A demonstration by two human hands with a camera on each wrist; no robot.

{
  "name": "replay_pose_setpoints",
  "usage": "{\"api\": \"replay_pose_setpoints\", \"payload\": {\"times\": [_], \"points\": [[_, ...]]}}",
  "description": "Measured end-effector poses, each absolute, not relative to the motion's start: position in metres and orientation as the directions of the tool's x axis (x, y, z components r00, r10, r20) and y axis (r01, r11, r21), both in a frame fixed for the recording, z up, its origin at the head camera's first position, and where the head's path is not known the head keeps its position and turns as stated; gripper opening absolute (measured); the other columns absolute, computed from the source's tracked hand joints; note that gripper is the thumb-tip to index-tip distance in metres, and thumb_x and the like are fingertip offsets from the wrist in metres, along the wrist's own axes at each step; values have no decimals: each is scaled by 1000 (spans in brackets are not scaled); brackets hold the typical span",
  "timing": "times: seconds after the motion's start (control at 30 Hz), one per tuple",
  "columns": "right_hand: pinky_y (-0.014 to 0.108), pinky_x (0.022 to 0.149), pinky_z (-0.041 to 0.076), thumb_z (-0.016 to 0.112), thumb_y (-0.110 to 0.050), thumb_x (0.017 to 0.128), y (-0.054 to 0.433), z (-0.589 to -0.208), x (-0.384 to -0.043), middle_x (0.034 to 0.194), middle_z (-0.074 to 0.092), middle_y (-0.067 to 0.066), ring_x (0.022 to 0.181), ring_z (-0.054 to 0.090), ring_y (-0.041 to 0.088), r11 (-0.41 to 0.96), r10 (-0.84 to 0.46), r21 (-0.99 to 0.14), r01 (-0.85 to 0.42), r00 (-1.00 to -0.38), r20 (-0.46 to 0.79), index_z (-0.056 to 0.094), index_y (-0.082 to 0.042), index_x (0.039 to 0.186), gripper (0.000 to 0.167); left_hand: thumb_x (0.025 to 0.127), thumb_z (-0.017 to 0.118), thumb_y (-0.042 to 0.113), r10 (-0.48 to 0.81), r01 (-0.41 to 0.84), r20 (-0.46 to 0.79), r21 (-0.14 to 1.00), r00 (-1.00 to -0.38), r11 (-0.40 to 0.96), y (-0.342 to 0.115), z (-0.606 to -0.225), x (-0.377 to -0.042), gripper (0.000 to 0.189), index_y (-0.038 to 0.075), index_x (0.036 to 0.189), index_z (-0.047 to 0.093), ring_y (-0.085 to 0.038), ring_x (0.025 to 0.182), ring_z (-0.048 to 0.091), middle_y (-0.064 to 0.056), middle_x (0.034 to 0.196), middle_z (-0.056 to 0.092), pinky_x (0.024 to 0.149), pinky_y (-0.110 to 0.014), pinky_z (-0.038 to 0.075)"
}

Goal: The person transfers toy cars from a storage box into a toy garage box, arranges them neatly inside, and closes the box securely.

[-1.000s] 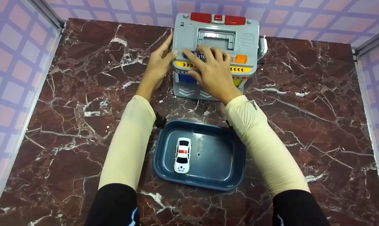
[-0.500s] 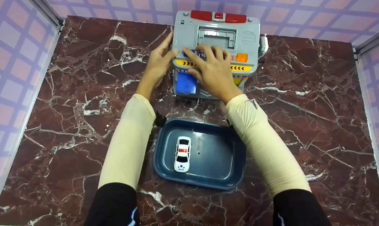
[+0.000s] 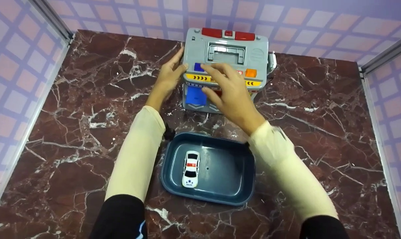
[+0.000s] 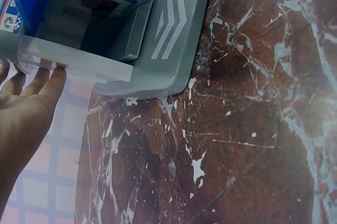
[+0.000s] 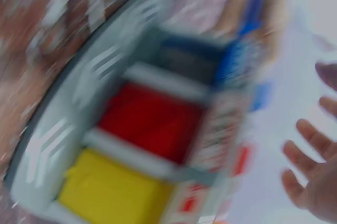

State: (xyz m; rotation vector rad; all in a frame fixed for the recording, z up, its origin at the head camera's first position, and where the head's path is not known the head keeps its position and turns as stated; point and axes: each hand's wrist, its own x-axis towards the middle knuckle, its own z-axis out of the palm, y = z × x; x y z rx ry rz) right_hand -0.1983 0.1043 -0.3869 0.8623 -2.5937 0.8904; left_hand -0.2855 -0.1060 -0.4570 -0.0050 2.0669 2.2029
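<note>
A grey toy police garage point(image 3: 195, 49) with a red light bar stands at the back. My left hand point(image 3: 168, 76) steadies its left side, fingers extended along the wall and thumb at the top front corner. In the left wrist view, those fingertips touch the white side panel point(image 4: 79, 63). The blue door point(image 3: 196, 96) is swung up and outward, showing the bay behind it. Red point(image 5: 152, 121) and yellow point(image 5: 110, 187) doors are down in the right wrist view. My right hand point(image 3: 233, 93) holds nothing, fingers spread over the garage's front edge near the blue button point(image 3: 198, 67).
A dark blue tray point(image 3: 227, 172) sits in front of the garage between my forearms. In its left part lies a white toy police car point(image 3: 190, 171). A white handset-like part point(image 3: 272, 62) juts from the garage's right side. Checkered walls point(image 3: 147, 20) border the marble-patterned tabletop point(image 3: 87, 149).
The blue door has swung up from its closed position. My right hand has lifted off the button row and drawn slightly back. The left hand stays in place while the head view has shifted.
</note>
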Motion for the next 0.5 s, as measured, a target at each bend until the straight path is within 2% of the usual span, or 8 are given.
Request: {"api": "replay_pose_setpoints", "payload": {"times": [0.1, 0.2, 0.3, 0.37, 0.5], "points": [[32, 97, 55, 73, -17, 91, 104, -377, -170, 119, 69, 12, 106, 66, 24, 504, -452, -537, -677, -736, 504, 69, -4, 123, 34, 100, 58, 9, 83, -92, -87, 994, -993, -54, -105, -455, -287, 61, 23, 156, 37, -19, 132, 52, -2, 161, 36, 105, -25, 49], [26, 82, 60, 75, -13, 89, 103, -378, -146, 106, 75, 11, 90, 71, 20, 450, -514, -579, -680, -728, 455, 73, -3, 109, 23, 100, 58, 10, 83, -86, -85, 996, -993, -17, -106, -455, -288, 61, 24, 155, 37, -13, 142, 40, 0, 163, 32, 111, -19, 41], [23, 77, 59, 77, -13, 87, 102, -388, -129, 101, 75, 9, 86, 71, 18, 475, -591, -624, -620, -751, 296, 75, -4, 107, 23, 100, 56, 8, 76, -80, -80, 997, -994, -2, -107, -456, -287, 60, 23, 155, 37, -11, 144, 36, 0, 163, 31, 113, -17, 36], [24, 76, 60, 79, -14, 85, 99, -398, -121, 101, 75, 10, 85, 71, 19, 513, -627, -645, -567, -760, 170, 74, -3, 109, 26, 100, 56, 7, 77, -82, -81, 996, -994, -16, -106, -456, -287, 61, 23, 155, 37, -12, 143, 39, 1, 163, 31, 112, -17, 38], [30, 80, 62, 80, -19, 85, 93, -420, -113, 107, 73, 14, 90, 71, 25, 595, -675, -629, -501, -735, -53, 70, 1, 117, 39, 100, 55, 5, 88, -82, -76, 994, -993, -68, -105, -458, -285, 61, 20, 156, 36, -13, 143, 39, 0, 164, 30, 110, -18, 41]]}}
